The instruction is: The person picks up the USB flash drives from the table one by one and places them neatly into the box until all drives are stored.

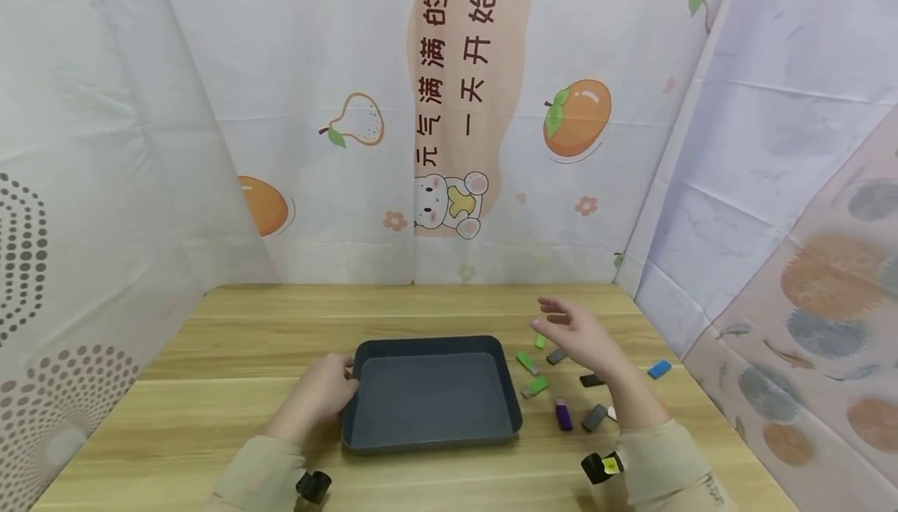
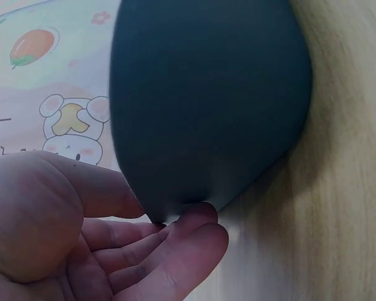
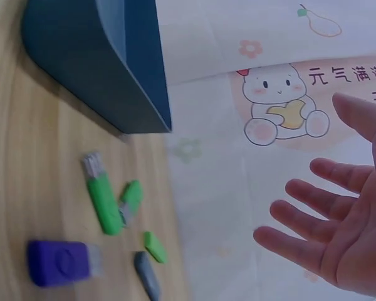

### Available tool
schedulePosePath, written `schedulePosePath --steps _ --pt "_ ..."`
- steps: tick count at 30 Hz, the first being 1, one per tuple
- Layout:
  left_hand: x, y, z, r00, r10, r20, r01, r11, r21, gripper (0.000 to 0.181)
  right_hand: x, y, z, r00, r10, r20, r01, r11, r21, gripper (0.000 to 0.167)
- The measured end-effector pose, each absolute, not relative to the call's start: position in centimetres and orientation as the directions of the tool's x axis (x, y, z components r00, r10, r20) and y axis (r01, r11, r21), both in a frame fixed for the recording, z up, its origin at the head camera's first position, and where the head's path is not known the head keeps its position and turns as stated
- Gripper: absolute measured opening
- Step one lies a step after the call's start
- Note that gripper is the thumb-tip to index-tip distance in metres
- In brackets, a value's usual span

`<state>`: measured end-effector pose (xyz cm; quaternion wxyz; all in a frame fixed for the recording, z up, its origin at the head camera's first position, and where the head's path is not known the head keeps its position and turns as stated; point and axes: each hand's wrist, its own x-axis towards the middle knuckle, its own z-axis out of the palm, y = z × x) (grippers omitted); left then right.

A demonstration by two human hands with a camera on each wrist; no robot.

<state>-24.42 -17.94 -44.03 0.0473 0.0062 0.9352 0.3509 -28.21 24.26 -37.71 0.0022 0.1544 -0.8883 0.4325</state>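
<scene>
A dark grey-blue rectangular tray lies on the wooden table, with nothing in it. At its left side my left hand grips the rim; in the left wrist view the thumb and fingers meet at the edge of the tray wall. My right hand hangs in the air right of the tray, holding nothing, its fingers apart in the right wrist view. Below and around it lie several USB sticks: green ones, a purple one, grey ones and a black one.
A blue USB stick sits near the table's right edge. Something white is partly hidden by my right forearm. Printed curtains hang behind the table and along both sides.
</scene>
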Motion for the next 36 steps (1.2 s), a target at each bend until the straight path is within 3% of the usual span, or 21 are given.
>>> schedulePosePath --steps 16,36 --pt "-24.2 -18.1 -43.9 -0.995 0.048 -0.088 -0.024 0.743 0.669 0.045 -29.4 26.8 -35.8 -0.955 -0.222 0.195 -0.295 0.723 -0.624 0.077" --pt "-23.9 -18.2 -44.1 -0.994 0.056 -0.093 -0.025 0.718 0.696 0.044 -32.4 30.0 -38.5 -0.973 -0.226 0.04 -0.203 0.767 -0.609 0.076"
